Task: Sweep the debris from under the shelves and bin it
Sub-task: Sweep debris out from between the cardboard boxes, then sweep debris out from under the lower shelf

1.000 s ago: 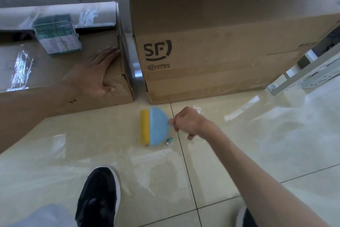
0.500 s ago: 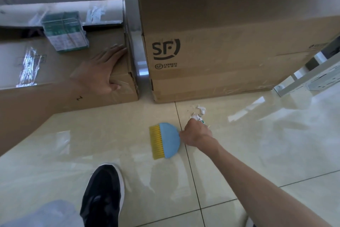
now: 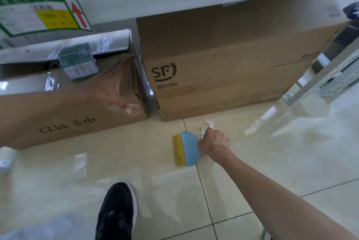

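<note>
Fingers of right hand (image 3: 213,143) grip one brush (image 3: 189,147); left hand (image 3: 114,84) fingers spread; two boxes (image 3: 223,55) behind.

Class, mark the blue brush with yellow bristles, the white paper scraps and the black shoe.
blue brush with yellow bristles (image 3: 189,146): head view, blue back.
white paper scraps (image 3: 208,123): head view, farthest scrap.
black shoe (image 3: 116,210): head view, upper.

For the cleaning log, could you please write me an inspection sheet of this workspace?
Surface: glossy beige tiled floor, strong glare.
Job's things: blue brush with yellow bristles at the floor; white paper scraps beside it, before the SF box.
Clutter: smaller box at left, green packet on it.
Grippers: right hand grips the brush; left hand, blurred, fingers straight over the smaller box.
Cables: nothing seen.
Surroundings: white shelf frame at right; black shoe.
</note>
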Motion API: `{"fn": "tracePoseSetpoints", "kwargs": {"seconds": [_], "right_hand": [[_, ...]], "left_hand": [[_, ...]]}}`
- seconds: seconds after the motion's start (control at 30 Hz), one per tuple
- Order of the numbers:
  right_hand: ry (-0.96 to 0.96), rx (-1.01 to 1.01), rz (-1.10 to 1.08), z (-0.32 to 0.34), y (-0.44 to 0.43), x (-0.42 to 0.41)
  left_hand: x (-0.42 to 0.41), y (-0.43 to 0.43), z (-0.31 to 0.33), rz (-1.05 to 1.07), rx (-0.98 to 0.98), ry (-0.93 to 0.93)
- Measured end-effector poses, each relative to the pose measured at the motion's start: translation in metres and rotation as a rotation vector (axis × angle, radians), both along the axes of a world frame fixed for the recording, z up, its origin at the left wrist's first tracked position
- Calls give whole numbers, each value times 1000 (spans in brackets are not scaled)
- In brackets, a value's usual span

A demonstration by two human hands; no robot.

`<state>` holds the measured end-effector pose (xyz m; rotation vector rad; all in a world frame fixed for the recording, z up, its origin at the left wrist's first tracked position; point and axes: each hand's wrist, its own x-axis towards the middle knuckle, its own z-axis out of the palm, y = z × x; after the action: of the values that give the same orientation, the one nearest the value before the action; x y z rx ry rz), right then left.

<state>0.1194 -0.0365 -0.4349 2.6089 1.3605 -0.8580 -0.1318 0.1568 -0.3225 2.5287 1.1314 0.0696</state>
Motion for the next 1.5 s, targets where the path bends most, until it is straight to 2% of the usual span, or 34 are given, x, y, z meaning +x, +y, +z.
{"fn": "tracePoseSetpoints", "kwargs": {"seconds": [0.1,0.17,0.23,0.4,0.57,0.9,1.27,1.5], "right_hand": [[-2,5,-26,3,-2,5],[11,9,-53,4,-3,8],[18,12,-64,4,-4,10],[25,17,-80,3,-3,25],[-7,38,-78,0,2,50],[-36,40,-109,-3,7,98],[-21,17,-204,-4,-3,150],[50,-15,-354,-2,-17,180]], "left_hand": [[13,-27,19,93,158,-60],[23,-40,32,24,305,-135],[36,-45,43,-31,365,-161],[102,-50,63,-289,374,88],[181,-45,67,-385,341,118],[300,-46,54,-563,438,35],[368,-55,53,-635,483,-38],[407,-49,61,-600,481,-36]]}}
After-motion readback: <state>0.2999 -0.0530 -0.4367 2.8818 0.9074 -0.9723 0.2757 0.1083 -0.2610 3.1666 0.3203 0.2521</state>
